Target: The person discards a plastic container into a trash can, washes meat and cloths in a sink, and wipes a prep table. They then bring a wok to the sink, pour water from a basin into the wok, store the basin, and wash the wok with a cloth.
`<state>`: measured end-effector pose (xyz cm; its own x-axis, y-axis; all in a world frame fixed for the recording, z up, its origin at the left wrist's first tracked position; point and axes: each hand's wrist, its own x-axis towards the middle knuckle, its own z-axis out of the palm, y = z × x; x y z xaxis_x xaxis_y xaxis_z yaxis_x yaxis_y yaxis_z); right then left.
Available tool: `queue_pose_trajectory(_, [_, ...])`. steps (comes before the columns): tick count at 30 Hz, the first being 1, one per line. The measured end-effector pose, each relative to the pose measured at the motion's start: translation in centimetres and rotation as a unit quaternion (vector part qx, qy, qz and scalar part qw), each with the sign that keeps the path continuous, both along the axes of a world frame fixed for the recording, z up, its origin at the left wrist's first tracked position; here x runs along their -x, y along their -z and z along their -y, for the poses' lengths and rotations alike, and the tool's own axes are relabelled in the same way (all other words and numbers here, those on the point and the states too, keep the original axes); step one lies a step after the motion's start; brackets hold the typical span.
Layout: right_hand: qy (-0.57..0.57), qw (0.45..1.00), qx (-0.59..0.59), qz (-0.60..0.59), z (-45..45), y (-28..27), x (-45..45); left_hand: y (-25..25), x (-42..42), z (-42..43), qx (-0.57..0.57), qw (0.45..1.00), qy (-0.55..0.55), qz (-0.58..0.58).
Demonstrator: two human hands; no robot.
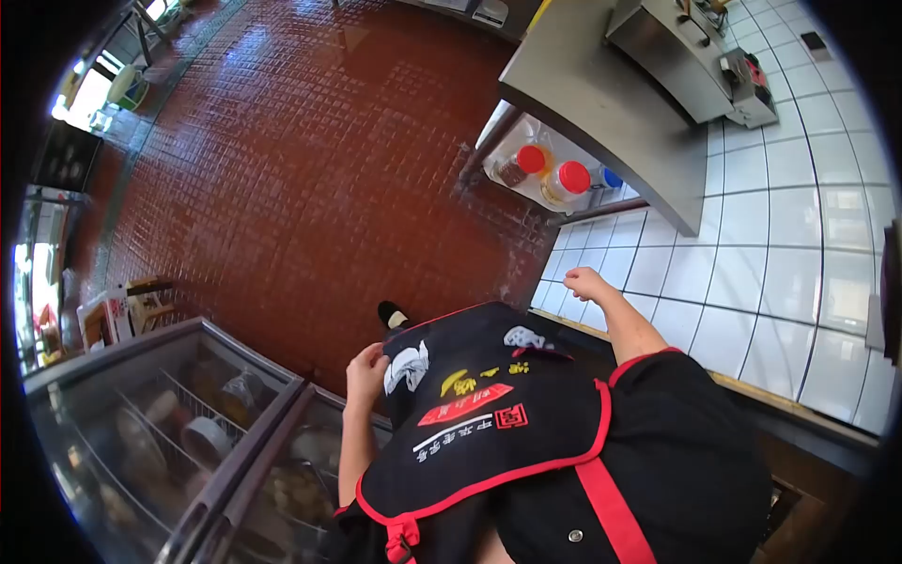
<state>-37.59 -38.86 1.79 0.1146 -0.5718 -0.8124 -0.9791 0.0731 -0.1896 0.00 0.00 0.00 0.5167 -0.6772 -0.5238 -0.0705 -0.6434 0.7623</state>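
Evidently the nearest thing to both hands is the black apron (507, 442) with red trim, worn across the person's front. At its left edge is the left hand (365, 376), fingers bent inward beside a white patch (407, 367) on the cloth; I cannot tell whether they grip the fabric. The right hand (586, 284) is held out beyond the apron's other side, apart from it, before the white tiles (676, 254). Its fingers are curled, and I cannot tell whether they meet or hold something.

As for edges, the metal frame of a glass-topped cabinet (249, 456) runs close beside the left forearm. Ahead, wet-looking red floor (310, 179) stretches away, with a shoe (392, 313) showing just past the apron's hem. To the right, the curved edge of a steel counter (648, 113) juts out beyond the right hand.

Among the containers, the cabinet on the left shows a white round tub (205, 437) and other items blurred by the glass. Under the counter sit a red-lidded jar (517, 167) with dark contents, a second red-lidded jar (564, 185) with paler contents, and a blue lid (613, 179), partly hidden.
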Motion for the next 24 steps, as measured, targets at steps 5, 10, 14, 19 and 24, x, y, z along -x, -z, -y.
queue_pose_trajectory(5, [0.052, 0.993, 0.056, 0.093, 1.4, 0.5, -9.6, 0.7, -13.0, 4.5, -0.004, 0.999, -0.033, 0.043])
queue_pose_trajectory(10, [-0.083, 0.975, 0.202, 0.048, 9.2, 2.9, -8.2, 5.3, -12.5, 10.8, 0.014, 0.992, -0.120, -0.019])
queue_pose_trajectory(14, [-0.082, 0.950, 0.301, -0.024, 17.5, 7.1, -8.2, 10.5, -7.0, 16.9, 0.044, 0.979, -0.156, -0.125])
queue_pose_trajectory(19, [-0.084, 0.926, 0.327, -0.167, 24.4, 9.8, -13.8, 18.6, 0.0, 23.7, 0.039, 0.972, -0.102, -0.208])
queue_pose_trajectory(24, [-0.137, 0.894, 0.350, -0.243, 30.2, 19.8, -14.5, 26.2, 1.2, 27.4, 0.014, 0.977, -0.099, -0.189])
